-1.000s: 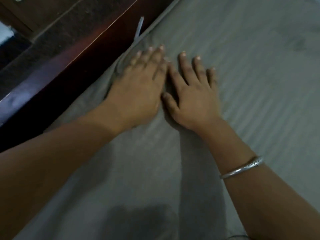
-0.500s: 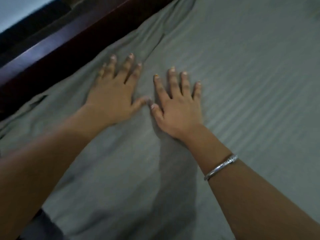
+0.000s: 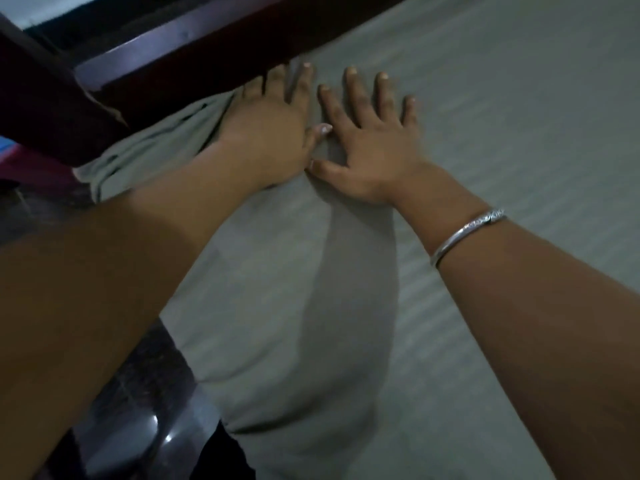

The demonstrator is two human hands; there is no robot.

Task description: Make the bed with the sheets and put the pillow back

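Both hands lie flat on the sheet (image 3: 485, 174), palms down and fingers straight and a little spread, and they grip nothing; they only press the cloth. The left hand (image 3: 266, 129) and the right hand (image 3: 370, 147) are side by side, with the thumbs almost touching. Half a second ago there was cloth with a long fold beyond the left fingertips. Now these fingertips reach the dark frame (image 3: 194, 39), and the fold beyond them is no longer seen. The sheet beyond the right hand and to its right looks smooth. To the left of the left hand some cloth is bunched against the frame and hangs over the corner. A bracelet (image 3: 467, 233) sits on the right wrist. I judge that the smoothing stroke is at its end here, and that this loose corner needs tucking before the sheet is done. The pillow is not in view, so that part of the task seems not yet started.
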